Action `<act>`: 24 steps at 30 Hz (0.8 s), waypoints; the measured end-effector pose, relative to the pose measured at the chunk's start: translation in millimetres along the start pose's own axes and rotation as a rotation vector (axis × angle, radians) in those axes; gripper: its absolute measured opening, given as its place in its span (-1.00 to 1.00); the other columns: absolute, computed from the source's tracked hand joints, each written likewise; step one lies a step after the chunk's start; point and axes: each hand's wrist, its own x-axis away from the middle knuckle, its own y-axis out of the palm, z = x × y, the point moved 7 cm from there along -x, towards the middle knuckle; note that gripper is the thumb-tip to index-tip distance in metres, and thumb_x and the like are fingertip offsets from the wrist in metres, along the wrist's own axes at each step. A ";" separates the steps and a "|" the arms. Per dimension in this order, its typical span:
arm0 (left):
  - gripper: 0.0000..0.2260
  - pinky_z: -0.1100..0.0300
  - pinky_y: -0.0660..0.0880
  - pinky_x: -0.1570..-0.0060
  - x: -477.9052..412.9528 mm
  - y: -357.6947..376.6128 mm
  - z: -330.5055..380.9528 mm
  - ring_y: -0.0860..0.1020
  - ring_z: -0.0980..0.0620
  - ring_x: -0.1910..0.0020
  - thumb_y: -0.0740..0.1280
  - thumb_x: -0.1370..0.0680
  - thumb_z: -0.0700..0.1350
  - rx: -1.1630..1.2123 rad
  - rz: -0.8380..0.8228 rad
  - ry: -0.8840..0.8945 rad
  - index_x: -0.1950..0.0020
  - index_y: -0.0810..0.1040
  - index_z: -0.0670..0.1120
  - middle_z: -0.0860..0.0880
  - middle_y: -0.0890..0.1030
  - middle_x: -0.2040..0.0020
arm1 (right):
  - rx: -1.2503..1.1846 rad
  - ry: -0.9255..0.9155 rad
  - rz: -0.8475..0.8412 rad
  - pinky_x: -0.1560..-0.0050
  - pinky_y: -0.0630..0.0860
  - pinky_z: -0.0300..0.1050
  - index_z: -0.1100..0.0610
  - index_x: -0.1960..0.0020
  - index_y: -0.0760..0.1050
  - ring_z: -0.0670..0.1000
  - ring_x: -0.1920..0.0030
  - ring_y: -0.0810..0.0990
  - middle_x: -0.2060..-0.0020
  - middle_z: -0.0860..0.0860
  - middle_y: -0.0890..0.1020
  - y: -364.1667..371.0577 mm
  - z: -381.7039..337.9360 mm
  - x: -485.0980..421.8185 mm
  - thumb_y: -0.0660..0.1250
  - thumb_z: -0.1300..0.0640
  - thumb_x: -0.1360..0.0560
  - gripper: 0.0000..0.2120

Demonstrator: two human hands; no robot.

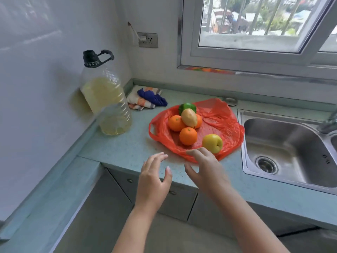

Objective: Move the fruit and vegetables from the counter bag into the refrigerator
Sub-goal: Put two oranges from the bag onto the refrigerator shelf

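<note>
A thin red plastic bag (224, 125) lies opened out flat and crinkled on the speckled pale-green table (118, 148), just beside the steel sink (284, 143). The produce sits on top of it. A smooth oval potato (189, 117) rests on a small heap, with a left orange (176, 123), a near orange (188, 136) and a half-hidden right orange (199, 121) under and around it. A glossy green vegetable (187, 107) is tucked behind them, too covered to name. A round yellow apple (212, 143) lies apart from the heap, near the bag's front edge. The left hand (155, 179) hovers over the table's front edge, its grip wide open, fingers spread and relaxed, holding nothing. The right hand (206, 168) reaches over the bag's near hem, grip open and empty, fingertips close to the apple; whether they touch the plastic cannot be told. At the left wall stands a big clear ribbed bottle (107, 99) with a black cap and handle, partly full of pale yellow liquid. Crumpled cloths (145, 99) — one blue, one striped — lie in the corner behind it.
</note>
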 end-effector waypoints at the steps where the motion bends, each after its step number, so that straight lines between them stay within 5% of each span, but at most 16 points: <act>1: -0.70 0.47 0.21 -0.16 -8.3 3.6 -7.6 0.41 0.16 -0.15 0.21 -0.46 -0.07 0.006 -0.014 -0.022 -0.16 0.51 -0.08 0.07 0.50 -0.12 | -0.021 0.023 -0.017 0.10 0.36 -0.20 0.14 -0.14 0.52 0.08 -0.03 0.52 0.01 0.04 0.56 9.2 5.2 -7.9 0.35 0.12 -0.43 -0.70; 4: -0.70 0.57 0.17 -0.15 -36.3 20.8 -23.9 0.41 0.17 -0.15 0.21 -0.46 -0.08 0.011 -0.078 -0.024 -0.17 0.51 -0.07 0.12 0.47 -0.12 | -0.054 0.094 -0.027 0.07 0.26 -0.33 0.13 -0.21 0.47 0.01 -0.12 0.47 -0.09 0.01 0.53 30.4 22.8 -32.7 0.34 0.11 -0.45 -0.66; 12: -0.72 0.60 0.16 -0.14 -139.9 71.4 -58.5 0.41 0.13 -0.17 0.34 -0.47 -0.24 -0.022 -0.146 0.004 -0.18 0.51 -0.13 0.03 0.47 -0.15 | -0.138 0.220 0.044 -0.12 0.32 -0.20 0.24 -0.18 0.48 0.13 -0.12 0.48 -0.11 0.15 0.51 67.2 84.6 -110.9 0.40 0.22 -0.39 -0.63; 17: -0.67 0.44 0.22 -0.16 -189.0 107.8 -84.0 0.44 0.01 -0.20 0.39 -0.44 -0.22 -0.030 -0.180 -0.026 -0.19 0.50 -0.14 -0.07 0.50 -0.19 | -0.183 0.300 0.077 -0.24 0.29 -0.11 0.20 -0.24 0.43 0.12 -0.24 0.40 -0.19 0.17 0.45 92.6 112.3 -132.0 0.39 0.15 -0.38 -0.55; 24: -0.51 0.11 0.29 -0.28 -224.1 142.2 -112.2 0.35 -0.07 -0.30 0.41 -0.44 -0.15 -0.059 -0.271 -0.064 -0.33 0.37 -0.17 -0.15 0.39 -0.31 | -0.153 0.426 0.057 -0.15 0.32 -0.14 0.15 -0.19 0.48 0.12 -0.21 0.44 -0.16 0.14 0.49 116.4 131.3 -139.2 0.35 0.05 -0.32 -0.54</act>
